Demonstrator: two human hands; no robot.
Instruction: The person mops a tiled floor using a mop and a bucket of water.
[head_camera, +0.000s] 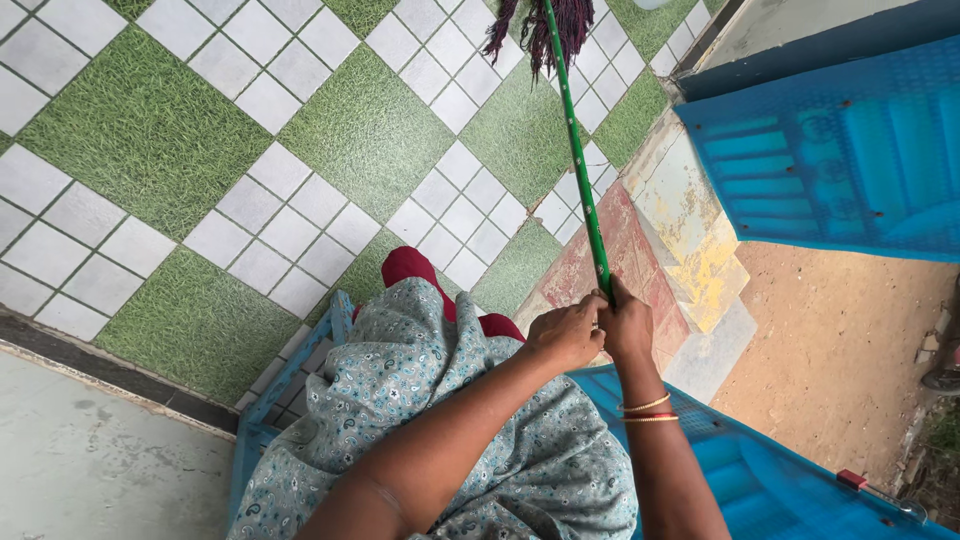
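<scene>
Both hands, left hand (565, 335) and right hand (625, 325), grip clamped on the thin green mop handle (578, 150) (maroon string head (535, 30) far up on the green-and-white tiled floor (150, 130)).

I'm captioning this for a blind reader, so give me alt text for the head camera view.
Seen from above, both hands, the left hand and the right hand, grip the green mop handle, its dark maroon mop head on a green-and-white checkered tile floor. A blue door stands at right.

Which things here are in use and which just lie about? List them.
In use: mop, gripped by left hand and right hand; tiled floor under the mop head.
Lying about: blue door, blue panel, dirt ground.
</scene>
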